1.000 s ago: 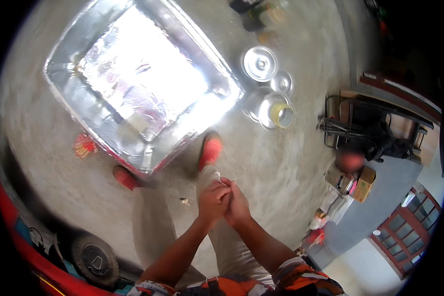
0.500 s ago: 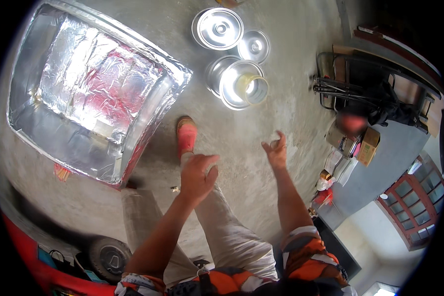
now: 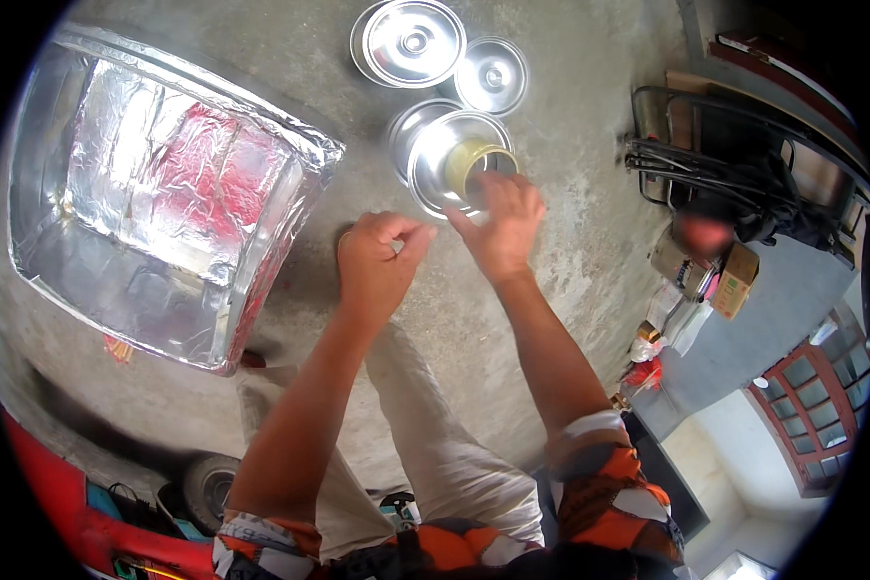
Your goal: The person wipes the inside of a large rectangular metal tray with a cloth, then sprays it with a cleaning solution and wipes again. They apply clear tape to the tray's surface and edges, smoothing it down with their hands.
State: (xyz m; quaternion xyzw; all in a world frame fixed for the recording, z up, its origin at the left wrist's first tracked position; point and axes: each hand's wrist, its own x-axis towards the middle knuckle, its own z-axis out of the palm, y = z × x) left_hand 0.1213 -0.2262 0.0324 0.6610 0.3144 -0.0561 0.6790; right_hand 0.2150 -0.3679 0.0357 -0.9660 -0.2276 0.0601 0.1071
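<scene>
Ahead of me on the concrete floor stand shiny round metal lids or pans (image 3: 420,172), and a wide yellowish roll of tape (image 3: 464,166) rests tilted on the nearest one. My right hand (image 3: 503,227) reaches toward the roll, thumb spread away from the fingers. Its fingertips overlap the roll's near edge; whether they touch is unclear. To its left, my left hand (image 3: 377,266) hovers over my foot, thumb and forefinger tips together in a pinch. Anything between them is too small to make out. A big foil-lined box (image 3: 271,242) lies on the left.
More round metal lids (image 3: 493,77) lie at the far middle. Folded black metal frames (image 3: 667,159) lean at the right, with a cardboard box (image 3: 737,280) nearby. A red vehicle (image 3: 29,464) with a wheel (image 3: 208,488) stands at the lower left.
Both hands have moved forward, the right one up to the tape roll. The left hand's thumb and forefinger have come together. The view has shifted slightly, and the foot is now mostly hidden.
</scene>
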